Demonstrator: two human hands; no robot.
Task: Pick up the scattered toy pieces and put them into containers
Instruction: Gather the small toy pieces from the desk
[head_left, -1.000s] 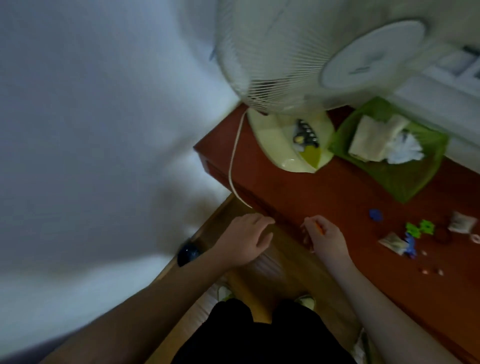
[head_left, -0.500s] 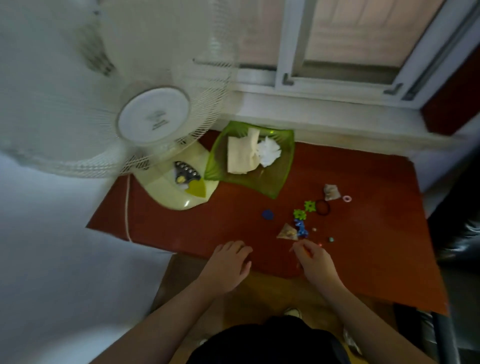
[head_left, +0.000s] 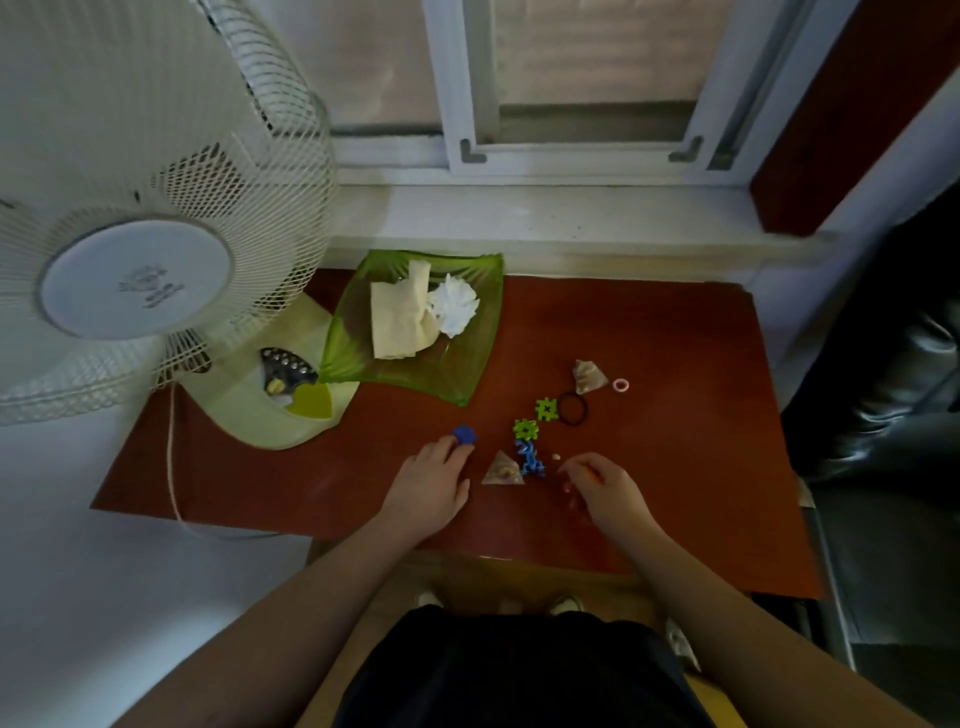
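Toy pieces lie scattered on the red-brown table (head_left: 675, 467): a blue flower-shaped piece (head_left: 464, 433), two green interlocking pieces (head_left: 546, 409) (head_left: 525, 429), a blue cluster of pieces (head_left: 530, 458) and a small pale bead (head_left: 556, 457). My left hand (head_left: 431, 486) lies on the table, its fingertips touching the blue flower-shaped piece. My right hand (head_left: 605, 486) has curled fingers that pinch a small orange piece. Tiny red bits (head_left: 569, 488) lie by its thumb. The green glass dish (head_left: 452, 371) holds folded tissue.
A white fan (head_left: 135, 280) stands on its base (head_left: 260, 421) at the table's left, and its cord (head_left: 174, 467) hangs over the front edge. Two triangular sachets (head_left: 501, 470) (head_left: 589, 375), a black hair tie (head_left: 571, 409) and a pink ring (head_left: 620, 385) lie among the toys.
The view swung from the table's left corner to its middle. Both hands moved forward over the table. The left hand reached the blue flower-shaped piece, and the right hand is beside the blue cluster.
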